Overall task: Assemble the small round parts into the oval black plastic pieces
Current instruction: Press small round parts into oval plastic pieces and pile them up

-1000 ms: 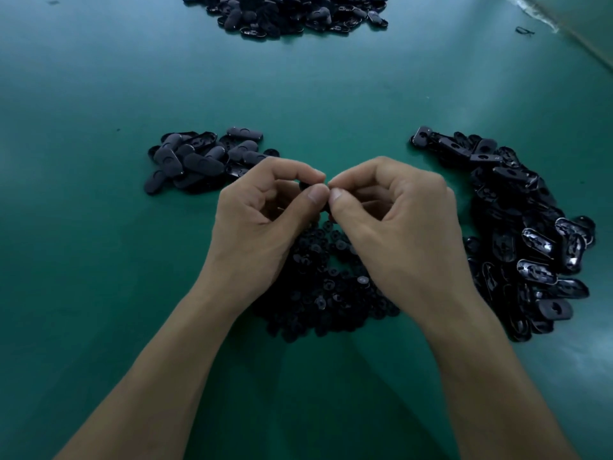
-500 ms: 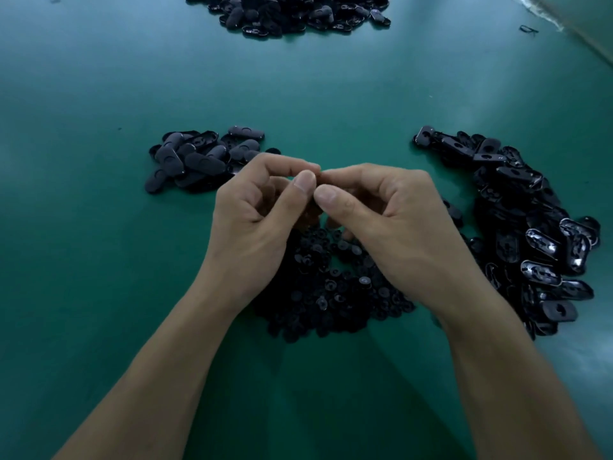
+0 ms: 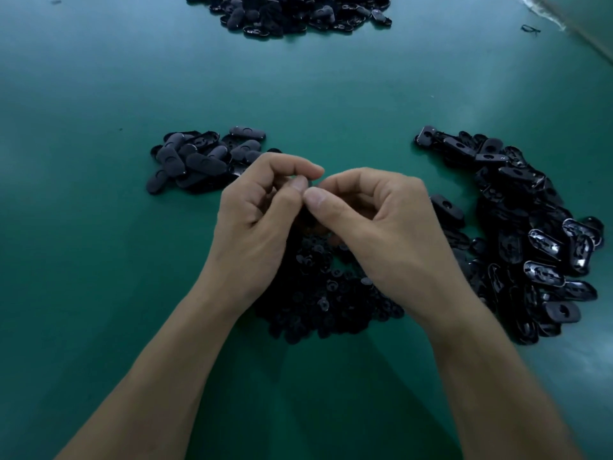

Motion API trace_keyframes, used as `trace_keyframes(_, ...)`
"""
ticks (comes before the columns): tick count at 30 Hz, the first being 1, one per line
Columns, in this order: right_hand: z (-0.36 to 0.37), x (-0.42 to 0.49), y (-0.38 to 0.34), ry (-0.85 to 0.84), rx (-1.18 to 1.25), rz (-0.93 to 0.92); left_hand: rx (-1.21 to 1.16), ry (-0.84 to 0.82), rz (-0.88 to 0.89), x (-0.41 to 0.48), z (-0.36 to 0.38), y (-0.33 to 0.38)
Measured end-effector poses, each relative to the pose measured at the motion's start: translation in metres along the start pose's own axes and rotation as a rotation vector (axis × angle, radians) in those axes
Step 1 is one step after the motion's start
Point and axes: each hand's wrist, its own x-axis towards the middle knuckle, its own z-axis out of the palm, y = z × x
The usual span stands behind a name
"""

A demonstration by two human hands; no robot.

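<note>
My only camera rides on my head, wide-angled, facing forward and down over the green table (image 3: 99, 260), near enough that my left hand (image 3: 255, 224) and right hand (image 3: 381, 234) fill the middle of its view.

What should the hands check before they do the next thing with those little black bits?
1. Grip: left hand and right hand both pinch a small black part between their fingertips: ok.
2. Round part pushed fully into the oval piece: cannot tell, the fingers hide it.
3. More round parts ready: round parts pile lies beneath the hands: ok.
4. More oval pieces ready: oval pieces pile lies beside the right hand: ok.
5. Place for finished ones: left pile, probably that, lies just beyond the left hand: ok.
</note>
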Motion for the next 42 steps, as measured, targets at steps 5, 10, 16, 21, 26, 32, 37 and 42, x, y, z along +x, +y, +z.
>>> trace_keyframes(5, 0.001, 0.000, 0.001, 0.002, 0.044, -0.004, -0.018, 0.010, 0.018, 0.001, 0.001, 0.001)
trace_keyframes(10, -0.003, -0.001, -0.003, -0.014, -0.040, -0.042, -0.065, 0.028, 0.027, 0.000, 0.001, 0.000)
trace_keyframes(16, -0.002, -0.003, -0.010, 0.002, -0.183, -0.107, -0.035, 0.026, 0.017, 0.000, 0.001, -0.001)
trace_keyframes(21, 0.003, -0.004, -0.012, 0.047, -0.258, -0.125, -0.072, 0.025, -0.011, 0.001, -0.001, 0.000)
trace_keyframes(26, 0.005, -0.005, -0.014, 0.089, -0.293, -0.151, -0.037, 0.040, -0.032, 0.001, 0.000, 0.002)
trace_keyframes(32, 0.007, -0.003, -0.011, 0.108, -0.372, -0.214, -0.051, 0.063, -0.071, 0.001, 0.001, 0.002)
trace_keyframes(37, 0.007, -0.001, -0.005, 0.169, -0.430, -0.202, 0.002, 0.060, -0.075, 0.000, 0.002, 0.001)
trace_keyframes(42, 0.007, 0.000, -0.003, 0.129, -0.288, -0.118, 0.066, 0.065, -0.057, 0.000, 0.001, 0.002)
